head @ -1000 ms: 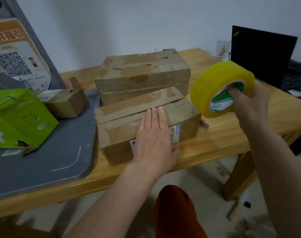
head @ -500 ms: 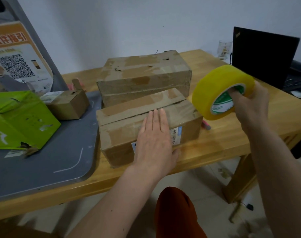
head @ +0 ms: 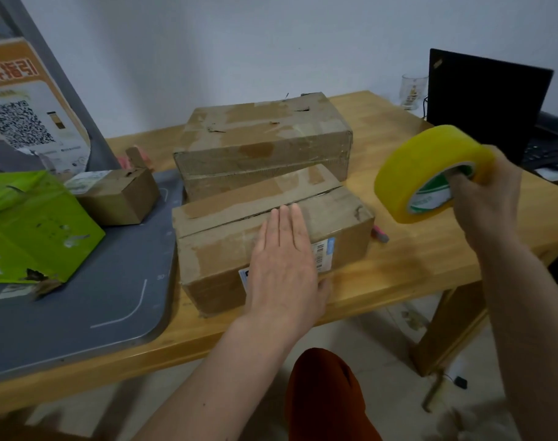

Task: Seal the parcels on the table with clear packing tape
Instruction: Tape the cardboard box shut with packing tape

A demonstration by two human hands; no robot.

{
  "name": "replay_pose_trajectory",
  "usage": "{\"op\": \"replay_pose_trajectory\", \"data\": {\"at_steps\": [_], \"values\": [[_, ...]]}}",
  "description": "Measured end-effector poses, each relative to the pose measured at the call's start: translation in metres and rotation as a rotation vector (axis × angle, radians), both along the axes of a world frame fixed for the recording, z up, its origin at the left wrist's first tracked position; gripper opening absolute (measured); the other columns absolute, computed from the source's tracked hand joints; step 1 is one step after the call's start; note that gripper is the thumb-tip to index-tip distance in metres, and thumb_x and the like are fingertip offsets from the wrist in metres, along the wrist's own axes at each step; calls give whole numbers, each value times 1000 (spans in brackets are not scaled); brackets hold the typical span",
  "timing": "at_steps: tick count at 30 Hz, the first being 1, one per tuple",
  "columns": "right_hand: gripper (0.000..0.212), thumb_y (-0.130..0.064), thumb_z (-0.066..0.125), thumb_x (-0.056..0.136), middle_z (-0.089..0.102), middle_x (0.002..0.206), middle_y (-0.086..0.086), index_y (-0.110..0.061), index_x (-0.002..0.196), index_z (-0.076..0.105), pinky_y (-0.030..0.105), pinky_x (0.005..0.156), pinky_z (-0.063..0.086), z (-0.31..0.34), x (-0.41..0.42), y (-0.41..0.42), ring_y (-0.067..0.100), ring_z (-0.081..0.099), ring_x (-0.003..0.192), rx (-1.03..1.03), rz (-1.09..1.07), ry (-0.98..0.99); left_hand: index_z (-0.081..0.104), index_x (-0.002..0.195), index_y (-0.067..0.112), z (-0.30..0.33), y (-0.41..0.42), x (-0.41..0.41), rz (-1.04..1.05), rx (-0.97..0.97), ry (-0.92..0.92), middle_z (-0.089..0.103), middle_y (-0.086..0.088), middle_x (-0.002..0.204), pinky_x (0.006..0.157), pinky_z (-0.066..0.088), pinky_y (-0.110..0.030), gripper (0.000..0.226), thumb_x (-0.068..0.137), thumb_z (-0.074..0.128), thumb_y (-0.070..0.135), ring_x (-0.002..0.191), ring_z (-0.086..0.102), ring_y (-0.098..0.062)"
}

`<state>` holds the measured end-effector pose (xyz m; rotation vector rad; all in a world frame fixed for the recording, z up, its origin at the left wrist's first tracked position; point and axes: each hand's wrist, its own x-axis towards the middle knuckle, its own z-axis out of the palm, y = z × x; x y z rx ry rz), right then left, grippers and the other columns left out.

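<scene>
A worn cardboard parcel point(head: 341, 218) lies near the front edge of the wooden table point(head: 414, 259), its top flaps meeting along a dark seam. My left hand point(head: 284, 265) rests flat on its near top and front face, fingers together, covering part of a shipping label. A larger cardboard parcel point(head: 265, 141) sits directly behind it, touching. My right hand point(head: 484, 198) holds a yellowish roll of packing tape point(head: 427, 170) in the air to the right of the parcels, fingers through its green-printed core. A small cardboard box point(head: 118, 195) stands further left.
A grey board point(head: 80, 307) covers the table's left part and carries a green bag point(head: 32, 227). A poster with a QR code point(head: 23, 116) leans at the back left. A black laptop point(head: 484, 103) and a glass point(head: 413, 90) stand at the back right.
My right hand has carried the tape roll slightly lower. The left hand stays flat on the near parcel.
</scene>
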<state>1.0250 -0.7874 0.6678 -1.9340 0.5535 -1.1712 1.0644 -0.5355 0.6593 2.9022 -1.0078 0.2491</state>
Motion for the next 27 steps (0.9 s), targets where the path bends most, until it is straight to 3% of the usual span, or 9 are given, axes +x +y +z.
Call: {"op": "replay_pose_trajectory", "data": {"at_steps": [8, 13, 16, 19, 22, 27], "values": [[10, -5, 59, 93, 59, 95, 10, -1, 101, 62, 32, 71, 43, -18, 8, -4, 23, 56, 87, 57, 7, 14, -30, 147, 1, -2, -2, 0, 12, 7, -13, -20, -18, 163, 124, -6, -41, 110, 95, 47, 60, 152, -16, -29], [12, -8, 59, 95, 58, 95, 7, -5, 106, 62, 25, 68, 37, -28, 10, 2, 20, 54, 86, 80, -15, 66, -38, 146, 23, 1, -4, -5, 19, 13, 11, -22, -25, 160, 124, -4, -46, 109, 94, 50, 59, 151, -17, -37], [12, -7, 59, 94, 57, 96, 5, -8, 106, 61, 27, 70, 38, -30, 12, 6, 20, 53, 87, 105, -13, 67, -32, 148, 31, 8, -10, -9, 12, 64, 18, -28, -25, 158, 122, -6, -56, 105, 93, 52, 59, 148, -19, -45], [15, -7, 59, 95, 57, 97, 6, -6, 110, 61, 29, 71, 39, -30, 14, 7, 20, 53, 88, 119, -8, 66, -15, 156, 19, 13, -30, -4, -131, 75, -84, -27, -16, 161, 121, -12, -54, 100, 92, 49, 63, 149, -24, -35], [12, -8, 59, 95, 58, 94, 7, -5, 106, 63, 28, 68, 39, -33, 15, 4, 20, 54, 86, 105, -26, 77, -9, 157, 9, 15, -54, 11, -253, 100, -27, -15, -9, 165, 124, -6, -42, 102, 92, 48, 65, 152, -15, -24], [18, -14, 61, 95, 60, 92, 8, -2, 107, 65, 27, 66, 37, -41, 18, -2, 22, 57, 84, 107, -50, 104, -6, 155, -2, 7, -83, 12, -170, 119, -32, -6, -20, 165, 125, 2, -45, 88, 101, 44, 46, 153, -4, -33]]}}
